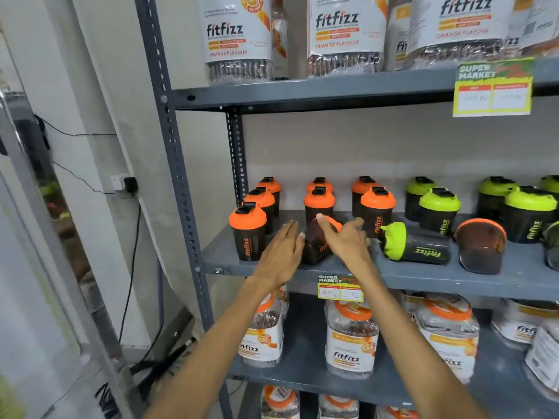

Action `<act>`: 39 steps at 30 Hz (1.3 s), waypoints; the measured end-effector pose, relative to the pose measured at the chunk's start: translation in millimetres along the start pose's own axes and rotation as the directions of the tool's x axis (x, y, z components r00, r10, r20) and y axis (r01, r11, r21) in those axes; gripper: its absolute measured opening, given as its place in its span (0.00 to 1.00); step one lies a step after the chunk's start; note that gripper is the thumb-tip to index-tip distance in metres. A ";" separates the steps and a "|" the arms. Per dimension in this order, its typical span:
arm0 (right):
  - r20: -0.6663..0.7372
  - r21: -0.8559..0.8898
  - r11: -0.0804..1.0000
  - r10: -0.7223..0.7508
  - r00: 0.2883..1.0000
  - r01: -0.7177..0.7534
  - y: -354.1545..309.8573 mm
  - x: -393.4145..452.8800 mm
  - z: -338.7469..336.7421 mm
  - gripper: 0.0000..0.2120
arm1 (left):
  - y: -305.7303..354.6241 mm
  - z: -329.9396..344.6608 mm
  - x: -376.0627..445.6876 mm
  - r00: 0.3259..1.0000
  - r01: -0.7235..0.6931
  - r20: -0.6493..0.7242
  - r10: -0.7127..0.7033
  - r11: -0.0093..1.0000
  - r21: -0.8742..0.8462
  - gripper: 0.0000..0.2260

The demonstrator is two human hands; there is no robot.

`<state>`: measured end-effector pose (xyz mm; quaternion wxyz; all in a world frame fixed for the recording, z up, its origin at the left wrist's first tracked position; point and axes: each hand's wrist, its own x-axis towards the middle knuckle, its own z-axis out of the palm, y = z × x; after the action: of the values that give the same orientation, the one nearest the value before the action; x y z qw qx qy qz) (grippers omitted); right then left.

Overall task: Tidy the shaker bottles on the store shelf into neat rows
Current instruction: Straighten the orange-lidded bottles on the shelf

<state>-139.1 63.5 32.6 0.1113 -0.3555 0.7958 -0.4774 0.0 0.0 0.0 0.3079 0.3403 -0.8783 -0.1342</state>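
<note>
While tipped, lid away: orange-lidded shaker (317,243) between left hand (281,252), right hand (344,240).

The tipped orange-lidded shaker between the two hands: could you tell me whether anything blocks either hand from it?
Nothing visible does. The left hand and right hand flank the tipped orange-lidded shaker directly, at or near its sides. The upright orange shaker stands clear to the left.

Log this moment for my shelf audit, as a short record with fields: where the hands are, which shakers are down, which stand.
left hand: open, against the left side of the tipped orange-lid shaker
right hand: fingers spread over that shaker's lid end
lying down: green-lid shaker; another orange-lid shaker further right
upright: orange-lid front-left shaker, others in rows behind
shelf: grey metal
</note>
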 end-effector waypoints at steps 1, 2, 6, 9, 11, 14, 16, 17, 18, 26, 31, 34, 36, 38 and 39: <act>0.017 -0.016 0.999 0.034 0.999 -0.034 1.0 5.5 4.4 0.56 | -1.5 1.8 1.1 1.000 0.030 0.003 -0.030 0.999 -0.033 0.25; 0.044 -0.031 0.997 0.065 0.997 -0.064 -0.7 7.8 5.8 0.58 | -2.2 0.3 1.8 0.998 0.062 0.009 -0.062 0.996 -0.056 0.25; 0.110 0.038 0.991 0.126 0.986 -0.131 6.4 23.2 8.0 0.51 | -7.2 5.7 6.3 0.991 0.130 0.041 -0.126 0.984 -0.118 0.24; 0.103 0.115 0.987 0.105 0.989 -0.117 11.3 28.3 2.7 0.48 | -11.3 8.2 10.6 0.988 0.152 0.058 -0.144 0.973 -0.173 0.23; 0.086 0.160 0.983 0.076 0.993 -0.089 17.1 29.8 -1.2 0.52 | -11.2 9.8 14.5 0.986 0.158 0.072 -0.148 0.972 -0.174 0.22; -0.005 0.120 0.993 0.003 1.000 -0.003 17.3 19.5 -16.8 0.52 | -11.0 12.3 21.2 0.979 0.172 0.127 -0.160 0.981 -0.089 0.20; -0.043 0.047 0.994 -0.101 0.994 0.103 15.5 9.2 -29.8 0.46 | -15.5 17.1 26.0 0.974 0.153 0.166 -0.152 0.988 0.008 0.19; -0.058 0.021 0.988 -0.151 0.987 0.152 17.4 8.1 -34.4 0.44 | -19.0 20.4 28.6 0.973 0.138 0.181 -0.145 0.989 0.050 0.19; -0.072 0.002 0.982 -0.186 0.980 0.186 19.0 7.7 -38.2 0.43 | -22.3 23.6 31.0 0.970 0.128 0.195 -0.143 0.988 0.086 0.18; -0.210 0.024 0.919 -0.380 0.901 0.394 6.5 8.9 -34.0 0.44 | -34.5 30.0 43.8 0.944 0.049 0.308 -0.119 0.973 0.224 0.22; -0.345 -0.040 0.883 -0.452 0.823 0.468 -2.8 13.6 -4.9 0.45 | -38.2 29.6 45.8 0.931 0.018 0.348 -0.107 0.968 0.250 0.25; -0.402 -0.089 0.881 -0.458 0.792 0.465 -2.8 17.7 15.5 0.46 | -40.9 32.0 45.4 0.936 0.027 0.334 -0.112 0.968 0.248 0.26; -0.412 -0.112 0.880 -0.464 0.784 0.462 0.1 20.0 27.3 0.46 | -42.6 33.3 45.6 0.936 0.033 0.332 -0.119 0.967 0.254 0.26; -0.416 -0.128 0.880 -0.467 0.780 0.458 3.7 20.8 36.5 0.46 | -43.4 33.7 45.2 0.935 0.033 0.334 -0.121 0.965 0.259 0.27; -0.416 -0.137 0.880 -0.468 0.779 0.455 5.9 20.9 39.9 0.46 | -43.7 33.9 45.2 0.935 0.033 0.334 -0.122 0.965 0.260 0.27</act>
<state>-136.3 24.0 10.2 -0.1956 -0.4245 0.6955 -0.5458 -25.1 -61.8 -25.4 0.0973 0.3819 -0.9144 -0.0925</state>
